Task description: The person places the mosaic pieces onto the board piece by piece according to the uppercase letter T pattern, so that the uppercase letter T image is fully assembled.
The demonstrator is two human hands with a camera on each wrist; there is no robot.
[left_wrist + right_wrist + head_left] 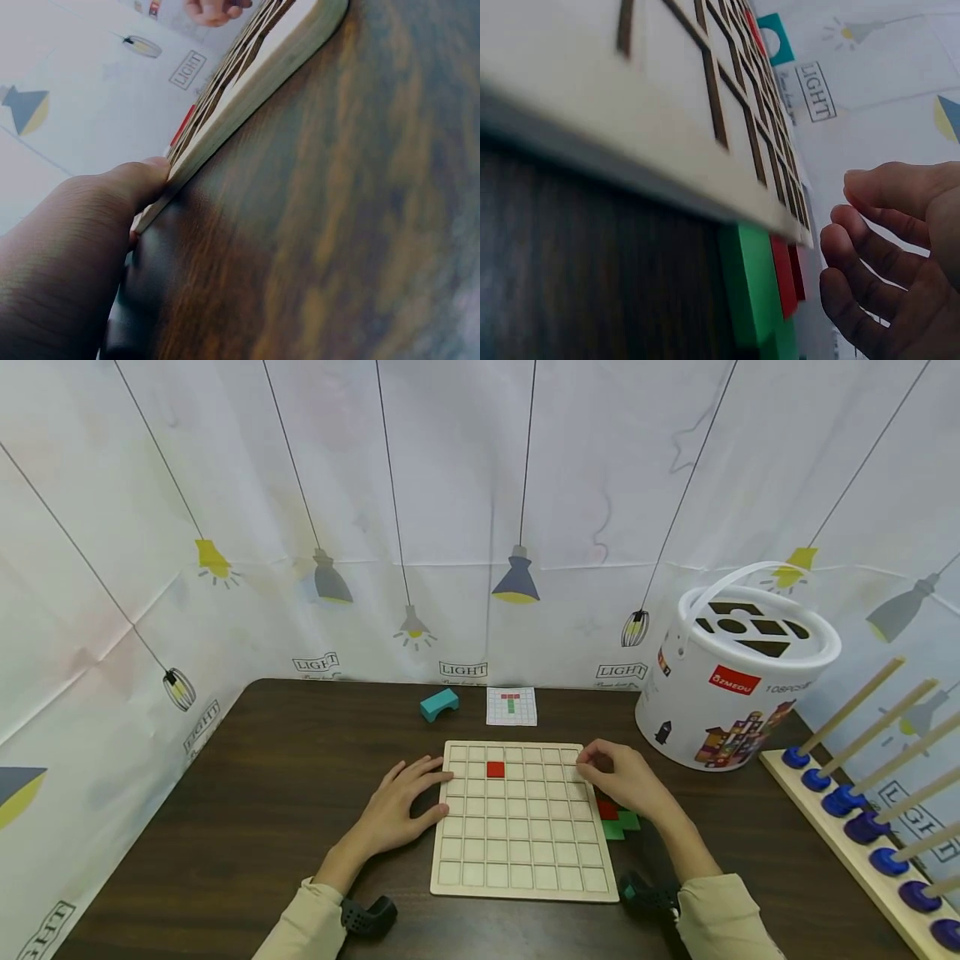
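One red square tile (496, 769) sits in the second-farthest row of the pale wooden grid board (521, 875), flat on the dark brown wood-grain counter (195, 835). We rest our left hand (401, 806), fingers spread, against the board's left edge; our right hand (624, 778), loosely curled and seemingly empty, angles inward at the far right corner.

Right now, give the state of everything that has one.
Board: flat, red square in one cell
Left hand: fingers on board's edge
Right hand: fingers bent, apparently empty
Green pieces: beside the board
Card: printed side up
Bucket: upright, lidded, handle raised
Rack: rings low on posts
Teal block: untouched
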